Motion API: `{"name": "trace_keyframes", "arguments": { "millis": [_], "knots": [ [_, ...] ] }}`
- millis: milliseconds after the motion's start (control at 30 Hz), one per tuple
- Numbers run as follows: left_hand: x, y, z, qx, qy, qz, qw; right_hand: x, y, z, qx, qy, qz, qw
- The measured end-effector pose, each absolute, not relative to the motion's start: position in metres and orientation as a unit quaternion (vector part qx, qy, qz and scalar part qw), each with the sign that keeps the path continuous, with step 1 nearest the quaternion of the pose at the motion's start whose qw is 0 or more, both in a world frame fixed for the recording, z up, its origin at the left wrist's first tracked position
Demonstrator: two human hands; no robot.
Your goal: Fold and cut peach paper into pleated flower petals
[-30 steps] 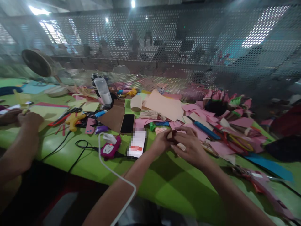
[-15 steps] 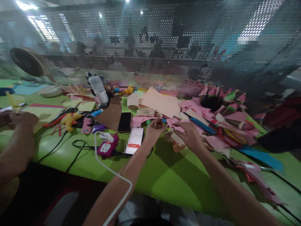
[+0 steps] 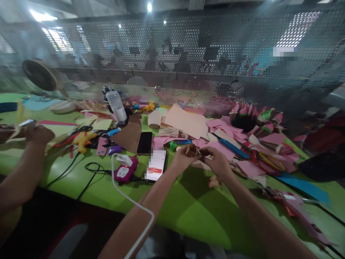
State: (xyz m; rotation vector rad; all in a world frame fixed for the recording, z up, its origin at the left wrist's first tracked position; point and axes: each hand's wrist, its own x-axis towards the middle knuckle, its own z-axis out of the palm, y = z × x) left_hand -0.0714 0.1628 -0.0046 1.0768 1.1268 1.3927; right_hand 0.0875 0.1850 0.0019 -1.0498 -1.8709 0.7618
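A small brown paper piece (image 3: pixel 191 150), curled like a cup, is held in the fingers of my left hand (image 3: pixel 183 158) over the green table (image 3: pixel 188 212). My right hand (image 3: pixel 215 160) meets it from the right, thumb and fingers pinched at the piece's right edge. Beneath my right wrist lies a small crumpled tan piece (image 3: pixel 215 182). Left of my left hand are a phone with a lit screen (image 3: pixel 156 165) and a dark phone (image 3: pixel 145 142). A peach paper sheet (image 3: pixel 185 120) lies behind my hands.
A pink glue gun (image 3: pixel 304 208), blue cutter (image 3: pixel 233 146) and pink paper scraps (image 3: pixel 229 126) lie right. Left are a magenta power adapter (image 3: pixel 125 171) with cables, a bottle (image 3: pixel 116 106), a fan (image 3: pixel 40 75) and another person's hand (image 3: pixel 40 135). A perforated metal screen (image 3: pixel 172 54) stands behind.
My hands have come together, slightly lower, with the curled brown piece now clearly between them. The crumpled tan piece shows lower right, under my right wrist. The camera view has shifted slightly.
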Motion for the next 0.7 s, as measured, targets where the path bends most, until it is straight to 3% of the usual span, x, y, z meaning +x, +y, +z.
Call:
{"name": "trace_keyframes", "arguments": {
  "millis": [167, 567, 700],
  "knots": [
    [-0.072, 0.163, 0.0, 0.395, 0.469, 0.607, 0.506, 0.085, 0.182, 0.007, -0.414, -0.681, 0.429, 0.425],
    [-0.074, 0.155, 0.013, 0.381, 0.411, 0.575, 0.596, 0.082, 0.178, 0.014, -0.404, -0.642, 0.475, 0.447],
    [-0.075, 0.154, 0.014, 0.367, 0.467, 0.577, 0.56, 0.082, 0.178, 0.018, -0.382, -0.613, 0.507, 0.471]
  ]
}}
